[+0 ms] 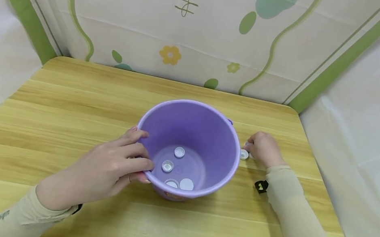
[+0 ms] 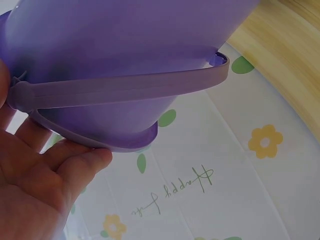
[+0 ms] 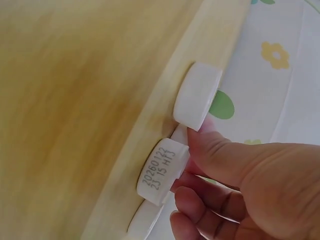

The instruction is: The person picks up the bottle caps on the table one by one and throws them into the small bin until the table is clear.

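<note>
A purple bucket (image 1: 192, 125) stands upright in the middle of the table. My left hand (image 1: 105, 167) grips its left rim, fingers over the edge and thumb outside. The left wrist view shows the bucket's handle (image 2: 125, 90) hanging along its outside. Several white bottle caps (image 1: 167, 166) lie on the bucket's floor. Right of the bucket, my right hand (image 1: 264, 148) is down among more white caps on the table. Its thumb and fingers pinch a cap, partly hidden beside a cap with printed digits (image 3: 162, 172). Another white cap (image 3: 198, 95) stands near the thumb tip.
The wooden table (image 1: 75, 118) backs onto a white sheet (image 1: 135, 16) with flowers and lettering. White sheets hang at both sides. A black strap piece (image 1: 261, 186) shows at the right wrist.
</note>
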Action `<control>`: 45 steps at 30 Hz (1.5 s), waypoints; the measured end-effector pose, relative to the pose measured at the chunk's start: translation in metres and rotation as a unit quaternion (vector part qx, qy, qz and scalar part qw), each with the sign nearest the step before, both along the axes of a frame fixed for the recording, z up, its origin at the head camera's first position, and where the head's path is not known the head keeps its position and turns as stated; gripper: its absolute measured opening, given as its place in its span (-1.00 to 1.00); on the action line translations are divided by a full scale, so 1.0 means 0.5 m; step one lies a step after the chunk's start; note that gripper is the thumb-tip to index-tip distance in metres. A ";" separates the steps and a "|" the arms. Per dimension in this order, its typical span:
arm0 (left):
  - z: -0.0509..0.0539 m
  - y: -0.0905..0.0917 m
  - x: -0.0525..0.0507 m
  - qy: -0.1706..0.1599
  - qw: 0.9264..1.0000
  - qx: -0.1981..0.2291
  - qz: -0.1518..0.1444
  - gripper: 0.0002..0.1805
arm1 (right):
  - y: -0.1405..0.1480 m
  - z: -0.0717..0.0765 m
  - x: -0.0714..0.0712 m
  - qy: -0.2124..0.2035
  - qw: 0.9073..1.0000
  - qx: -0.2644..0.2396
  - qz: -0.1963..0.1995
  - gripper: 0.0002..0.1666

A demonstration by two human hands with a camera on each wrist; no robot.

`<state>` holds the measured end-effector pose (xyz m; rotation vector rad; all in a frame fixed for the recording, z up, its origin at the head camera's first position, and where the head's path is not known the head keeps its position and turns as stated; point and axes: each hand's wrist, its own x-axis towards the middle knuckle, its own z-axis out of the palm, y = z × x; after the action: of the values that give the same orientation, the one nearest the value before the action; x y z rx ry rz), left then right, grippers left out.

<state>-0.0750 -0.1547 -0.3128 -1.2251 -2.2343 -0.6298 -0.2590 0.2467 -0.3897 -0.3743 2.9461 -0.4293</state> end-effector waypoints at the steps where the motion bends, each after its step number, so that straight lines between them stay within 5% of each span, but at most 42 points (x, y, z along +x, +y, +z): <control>1: 0.000 0.000 0.000 0.001 1.000 0.000 0.001 -0.56 | 0.000 0.001 0.000 0.000 1.000 0.000 0.002 -0.76; 25: -0.002 0.000 -0.001 -0.007 1.000 -0.001 -0.005 -0.56 | 0.009 0.016 -0.001 0.015 0.999 0.038 0.009 -0.58; 38: 0.000 -0.001 0.002 -0.006 1.000 -0.003 0.001 -0.56 | -0.003 0.173 0.034 0.100 0.993 -0.052 0.024 -0.59; 45: 0.000 -0.002 0.002 -0.012 1.000 -0.009 0.003 -0.57 | -0.020 0.231 0.058 0.144 0.986 -0.080 0.034 -0.67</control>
<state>-0.0742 -0.1558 -0.3129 -1.2260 -2.2668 -0.6251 -0.2298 0.2365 -0.2743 -0.6022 3.1719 -0.6555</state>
